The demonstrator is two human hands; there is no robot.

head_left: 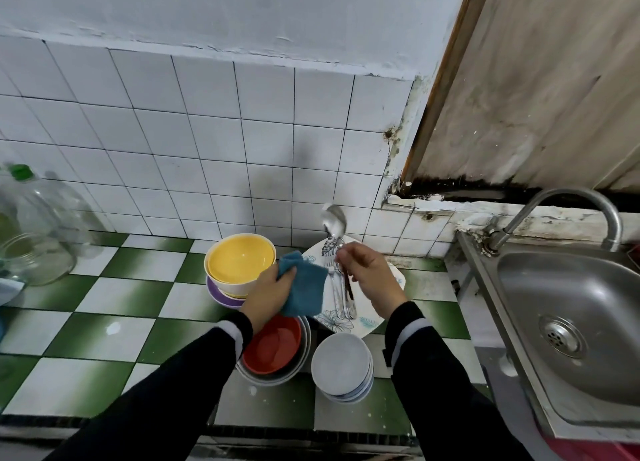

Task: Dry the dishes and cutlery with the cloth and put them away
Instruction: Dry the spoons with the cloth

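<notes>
The right hand (367, 273) pinches a spoon (334, 221) by its handle, bowl end up, above the patterned plate (346, 325) near the back right corner of the counter (104, 336). Just beside it, the left hand (270, 291) has its fingers clamped on the blue cloth (304, 284). Best wrap the cloth round the spoon's bowl, then draw it down the handle; wet steel slips. The counter is green-and-white tile, with a tiled wall (207, 131) behind and a steel sink (554, 287) at its right.

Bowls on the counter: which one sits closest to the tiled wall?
The yellow bowl, stacked over a purple dish. The red bowl and the white bowl stack sit nearer the camera.
</notes>
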